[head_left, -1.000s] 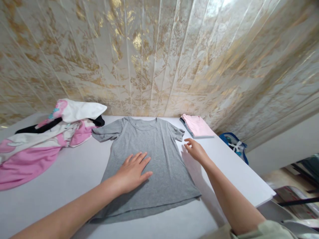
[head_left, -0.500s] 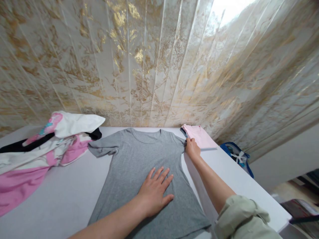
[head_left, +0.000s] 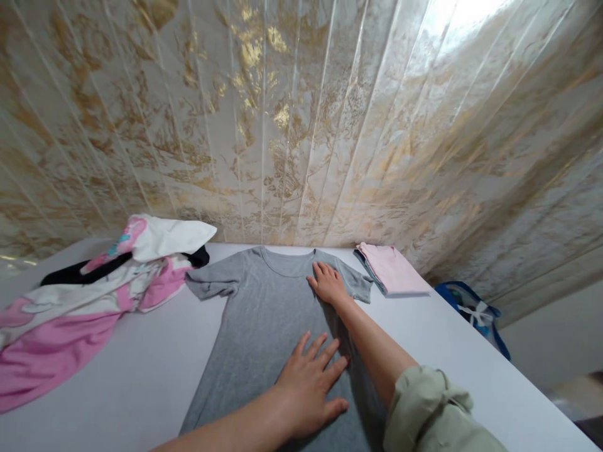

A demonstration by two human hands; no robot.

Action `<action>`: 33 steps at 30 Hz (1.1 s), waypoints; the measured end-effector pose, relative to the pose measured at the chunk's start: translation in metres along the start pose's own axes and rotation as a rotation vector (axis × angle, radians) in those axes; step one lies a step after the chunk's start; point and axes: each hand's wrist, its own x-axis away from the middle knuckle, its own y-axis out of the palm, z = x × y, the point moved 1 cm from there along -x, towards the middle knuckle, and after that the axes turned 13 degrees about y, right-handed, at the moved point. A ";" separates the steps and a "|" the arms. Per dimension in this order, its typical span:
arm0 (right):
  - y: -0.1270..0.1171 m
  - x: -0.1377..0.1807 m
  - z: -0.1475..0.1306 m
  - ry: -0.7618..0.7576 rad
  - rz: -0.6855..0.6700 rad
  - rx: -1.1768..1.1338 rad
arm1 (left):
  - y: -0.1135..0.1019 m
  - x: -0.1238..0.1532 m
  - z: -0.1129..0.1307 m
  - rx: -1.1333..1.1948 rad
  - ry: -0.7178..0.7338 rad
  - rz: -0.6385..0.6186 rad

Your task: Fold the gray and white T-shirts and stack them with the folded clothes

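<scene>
A grey short-sleeved T-shirt point(head_left: 264, 326) lies spread out on a white table, neckline toward the far edge. Over its lower middle is my left hand point(head_left: 311, 386), palm down with the fingers spread. My right hand point(head_left: 328, 282) rests flat near the shirt's right shoulder, just below the neckline, fingers extended and holding nothing. The right sleeve lies beyond it, and the left sleeve reaches out toward a heap of clothes. My forearms hide part of the shirt's lower right side.
On the left is a loose heap of pink, white and black clothes point(head_left: 141, 276). A folded pile with a pink garment on top point(head_left: 396, 270) sits at the far right of the white table point(head_left: 438, 339). Past the right edge is a blue-rimmed bag point(head_left: 475, 314). A gold-patterned curtain point(head_left: 282, 157) hangs behind.
My right hand has let go of the right sleeve and moved left onto the shirt near the neckline. The sleeve now lies extended. My left hand stays spread on the shirt; the view has shifted slightly.
</scene>
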 end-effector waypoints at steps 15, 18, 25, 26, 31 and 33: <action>0.006 0.000 -0.088 -0.205 0.021 -0.035 | 0.005 0.000 0.003 0.010 0.065 0.079; 0.008 -0.015 -0.093 -0.163 0.004 -0.039 | 0.006 -0.001 0.002 -0.017 0.087 0.099; 0.001 -0.007 -0.099 -0.177 0.087 -0.080 | 0.003 0.000 0.003 -0.023 0.082 0.047; 0.000 -0.001 -0.098 -0.183 0.098 -0.082 | 0.002 0.000 0.003 -0.018 0.076 0.041; -0.007 0.037 -0.064 -0.282 0.111 -0.031 | -0.001 0.001 0.007 -0.022 0.019 0.038; -0.008 0.043 -0.036 -0.180 0.094 0.005 | 0.001 0.000 0.005 -0.014 -0.003 0.022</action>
